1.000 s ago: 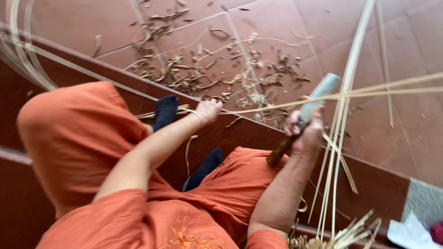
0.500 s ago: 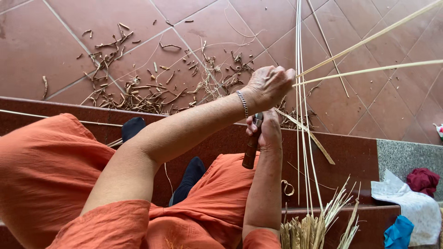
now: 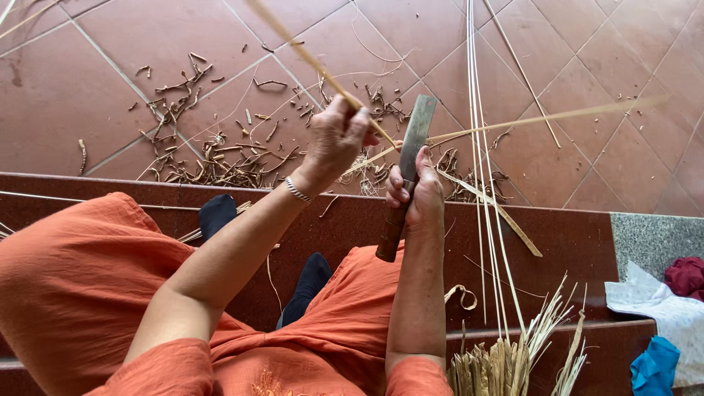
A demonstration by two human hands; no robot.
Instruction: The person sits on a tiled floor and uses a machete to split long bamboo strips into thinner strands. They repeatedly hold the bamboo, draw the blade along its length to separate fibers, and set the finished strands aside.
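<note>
My right hand [image 3: 416, 193] grips the wooden handle of a knife [image 3: 405, 172] whose flat blade points up and away from me. My left hand [image 3: 339, 137] pinches a thin bamboo strip [image 3: 315, 64] that runs up to the left and meets the blade edge. A second split strand [image 3: 543, 117] leads off to the right from the blade. A metal bracelet sits on my left wrist. I am seated in orange clothes, dark socks showing below.
Bark shavings [image 3: 220, 158] litter the red floor tiles. Long pale strips [image 3: 480, 147] stand upright at the right, above a bundle of cut ends [image 3: 513, 359]. White, dark red [image 3: 686, 275] and blue cloths [image 3: 653, 363] lie at the far right on a grey step.
My left hand has moved left with the strip, pulling it up to the left. The knife blade now stands clear between both hands, and the strip splits at its edge.
</note>
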